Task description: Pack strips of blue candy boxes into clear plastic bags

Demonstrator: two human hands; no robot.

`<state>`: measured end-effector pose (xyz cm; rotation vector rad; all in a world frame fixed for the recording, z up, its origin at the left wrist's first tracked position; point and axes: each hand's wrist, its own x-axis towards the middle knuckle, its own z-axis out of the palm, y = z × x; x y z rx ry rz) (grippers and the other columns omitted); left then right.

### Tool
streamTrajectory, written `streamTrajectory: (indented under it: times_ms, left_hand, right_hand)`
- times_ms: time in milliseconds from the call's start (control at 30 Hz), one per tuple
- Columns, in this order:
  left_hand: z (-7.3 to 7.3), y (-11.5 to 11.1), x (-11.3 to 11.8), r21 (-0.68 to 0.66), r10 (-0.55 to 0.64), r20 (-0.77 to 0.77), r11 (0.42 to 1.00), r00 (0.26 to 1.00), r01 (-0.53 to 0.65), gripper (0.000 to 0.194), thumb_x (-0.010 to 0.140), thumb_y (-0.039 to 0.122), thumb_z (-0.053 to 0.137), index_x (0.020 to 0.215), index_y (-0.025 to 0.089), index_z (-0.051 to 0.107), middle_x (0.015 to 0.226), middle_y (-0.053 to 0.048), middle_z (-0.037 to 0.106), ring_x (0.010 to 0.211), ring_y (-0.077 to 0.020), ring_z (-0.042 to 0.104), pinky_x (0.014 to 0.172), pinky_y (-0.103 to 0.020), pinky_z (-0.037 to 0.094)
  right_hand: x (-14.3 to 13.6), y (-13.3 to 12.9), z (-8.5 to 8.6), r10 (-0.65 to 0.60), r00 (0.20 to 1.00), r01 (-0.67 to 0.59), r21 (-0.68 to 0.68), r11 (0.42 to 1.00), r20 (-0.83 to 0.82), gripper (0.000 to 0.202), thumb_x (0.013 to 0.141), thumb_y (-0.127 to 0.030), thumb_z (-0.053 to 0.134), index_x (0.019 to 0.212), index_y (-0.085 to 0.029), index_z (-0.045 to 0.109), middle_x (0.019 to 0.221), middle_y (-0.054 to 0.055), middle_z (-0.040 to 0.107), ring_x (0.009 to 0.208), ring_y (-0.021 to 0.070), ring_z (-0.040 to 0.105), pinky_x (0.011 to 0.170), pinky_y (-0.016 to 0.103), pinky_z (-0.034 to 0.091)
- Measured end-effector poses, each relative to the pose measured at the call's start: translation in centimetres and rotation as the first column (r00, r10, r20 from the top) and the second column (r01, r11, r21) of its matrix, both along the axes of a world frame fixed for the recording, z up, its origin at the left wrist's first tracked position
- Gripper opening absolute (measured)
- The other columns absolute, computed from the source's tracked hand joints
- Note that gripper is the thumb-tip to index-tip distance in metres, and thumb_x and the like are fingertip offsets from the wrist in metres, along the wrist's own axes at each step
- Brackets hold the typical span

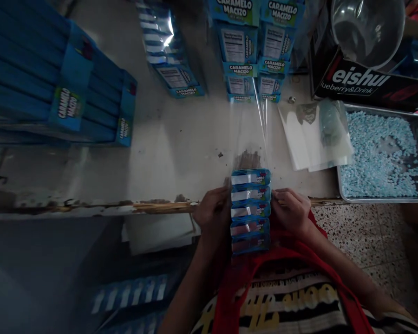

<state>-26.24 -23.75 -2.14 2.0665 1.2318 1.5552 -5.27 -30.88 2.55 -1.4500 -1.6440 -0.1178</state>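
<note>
A row of several small blue candy boxes (251, 212) lies between my hands, at the table's front edge and partly over my lap. Clear plastic wrap (250, 134) surrounds the row and stretches away from it across the table. My left hand (212, 208) is closed at the left side of the row, its fingertips partly hidden. On the right side, my right hand (292, 209) pinches the plastic edge by the upper boxes.
Stacked candy displays (242, 51) and a wrapped row (170, 55) stand at the back. Large blue cartons (55, 79) fill the left. To the right are plastic bags (299, 139), a metal tray rim (386, 200) around pale blue candies, and a black box (362, 81).
</note>
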Motion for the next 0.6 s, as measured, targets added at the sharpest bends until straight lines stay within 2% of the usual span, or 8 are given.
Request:
streamTrajectory:
  times_ms: [133, 233, 333, 467, 533, 600]
  left_hand:
    - [0.0, -2.1, -1.0, 0.119, -0.080, -0.077, 0.989, 0.994, 0.089, 0.010, 0.101, 0.012, 0.070, 0.098, 0.019, 0.076, 0.101, -0.007, 0.084, 0.090, -0.0178, 0.081, 0.080, -0.025, 0.062]
    - [0.2, -3.8, -1.5, 0.088, -0.112, -0.116, 0.989, 0.987, 0.122, 0.012, 0.101, 0.011, 0.068, 0.098, 0.019, 0.077, 0.103, -0.008, 0.084, 0.091, -0.0184, 0.082, 0.081, -0.024, 0.063]
    - [0.9, -5.8, -2.7, 0.017, -0.143, -0.164, 0.989, 0.976, 0.148, 0.013, 0.100, 0.012, 0.067, 0.093, 0.019, 0.075, 0.097, -0.007, 0.083, 0.083, -0.0170, 0.080, 0.073, -0.022, 0.060]
    - [1.3, -9.9, -4.9, -0.015, -0.268, -0.270, 0.962, 0.925, 0.274, 0.018, 0.100, 0.007, 0.062, 0.091, 0.020, 0.072, 0.095, -0.006, 0.082, 0.079, -0.0151, 0.079, 0.069, -0.020, 0.058]
    - [0.7, -12.4, -5.8, -0.099, -0.336, -0.242, 0.942, 0.910, 0.321, 0.021, 0.101, 0.008, 0.059, 0.091, 0.021, 0.071, 0.091, -0.003, 0.081, 0.076, -0.0140, 0.078, 0.069, -0.020, 0.059]
    - [-0.5, -14.6, -5.9, -0.300, -0.334, -0.113, 0.909, 0.936, 0.288, 0.011, 0.103, 0.018, 0.064, 0.100, 0.023, 0.074, 0.097, -0.005, 0.081, 0.082, -0.0163, 0.080, 0.074, -0.022, 0.063]
  right_hand:
    - [0.0, -1.7, 0.4, 0.071, 0.997, -0.070, -0.028, 0.997, 0.034, 0.023, 0.101, -0.014, 0.065, 0.079, -0.021, 0.068, 0.075, -0.001, 0.078, 0.067, 0.0101, 0.074, 0.065, 0.021, 0.055]
    - [0.5, -3.1, -0.1, 0.097, 0.993, -0.092, -0.073, 0.993, 0.065, 0.023, 0.102, -0.017, 0.065, 0.080, -0.021, 0.070, 0.073, -0.001, 0.076, 0.064, 0.0102, 0.071, 0.064, 0.022, 0.053]
    - [1.3, -5.2, -1.0, 0.181, 0.982, -0.173, -0.115, 0.978, 0.058, 0.023, 0.103, -0.017, 0.064, 0.082, -0.020, 0.071, 0.077, 0.000, 0.077, 0.066, 0.0100, 0.070, 0.066, 0.022, 0.052]
    - [2.8, -8.8, -1.7, 0.372, 0.927, -0.352, -0.228, 0.908, 0.050, 0.031, 0.106, -0.018, 0.061, 0.075, -0.020, 0.063, 0.072, -0.001, 0.068, 0.061, 0.0101, 0.060, 0.058, 0.024, 0.043]
    - [3.6, -10.3, -1.8, 0.474, 0.880, -0.448, -0.284, 0.848, 0.026, 0.031, 0.105, -0.016, 0.061, 0.075, -0.020, 0.059, 0.070, -0.002, 0.064, 0.059, 0.0103, 0.057, 0.057, 0.025, 0.040]
    - [4.2, -11.2, -2.0, 0.506, 0.862, -0.482, -0.322, 0.815, -0.011, 0.026, 0.102, -0.013, 0.063, 0.077, -0.021, 0.059, 0.071, -0.002, 0.063, 0.062, 0.0115, 0.059, 0.060, 0.024, 0.044]
